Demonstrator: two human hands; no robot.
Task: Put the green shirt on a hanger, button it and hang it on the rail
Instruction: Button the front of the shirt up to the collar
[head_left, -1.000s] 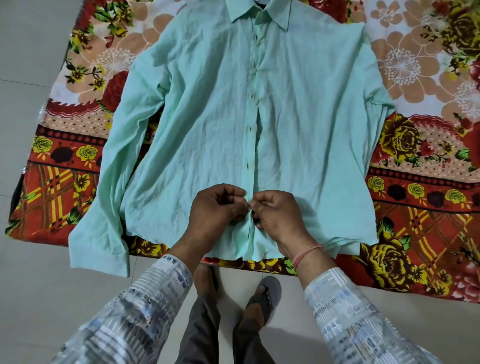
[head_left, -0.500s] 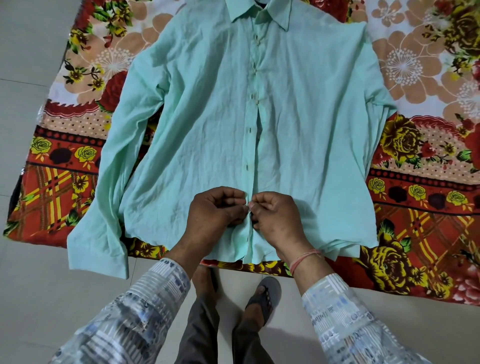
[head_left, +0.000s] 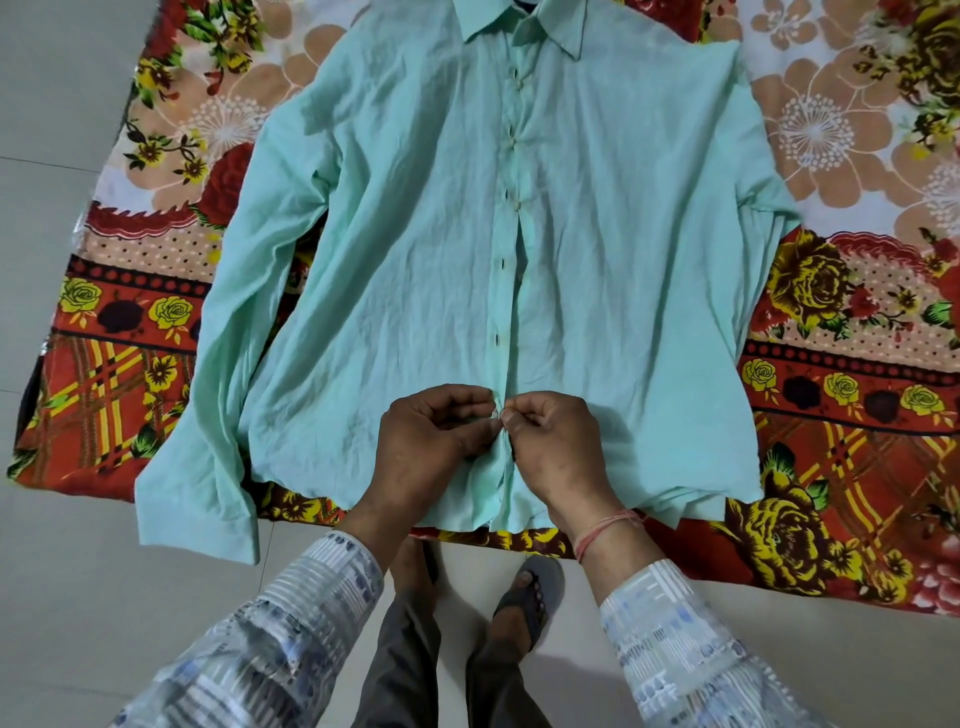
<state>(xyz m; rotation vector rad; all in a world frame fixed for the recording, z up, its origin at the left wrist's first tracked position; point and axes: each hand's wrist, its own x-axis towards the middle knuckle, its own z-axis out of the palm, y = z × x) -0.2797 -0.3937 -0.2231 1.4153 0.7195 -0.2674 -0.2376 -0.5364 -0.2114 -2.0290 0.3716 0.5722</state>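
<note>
Shirt (head_left: 415, 249), pale green and creased, lies front-up and spread flat on a floral blanket (head_left: 841, 322) on the floor (head_left: 57, 597), its collar (head_left: 519, 23) at the far end and its hem nearest the person. The placket (head_left: 511, 270) runs down the middle. The upper buttons look fastened; lower down the two front edges part slightly, and two dark buttonholes show along the strip there. One sleeve (head_left: 218, 374) trails down the left side, its cuff reaching off the blanket onto the floor; the other sleeve is folded under at the right edge.

Both hands work low on the placket, just above the hem, with knuckles facing up and fingertips meeting at the middle. The left hand (head_left: 431, 441) is curled nearly closed, thumb and forefinger pinched on the left front edge of the cloth. The right hand (head_left: 556, 447) is curled the same way, its thumb and forefinger pinched on the facing edge, touching the left hand's fingertips. A small pale spot shows between the fingertips; whether it is a button cannot be told. The other fingers of each hand are folded into the palm.

A thin pink thread (head_left: 605, 530) circles the right wrist. Patterned cuffs (head_left: 332, 577) cover both forearms. Below them a sandal (head_left: 530, 592) stands on the floor, close to the blanket's edge.
</note>
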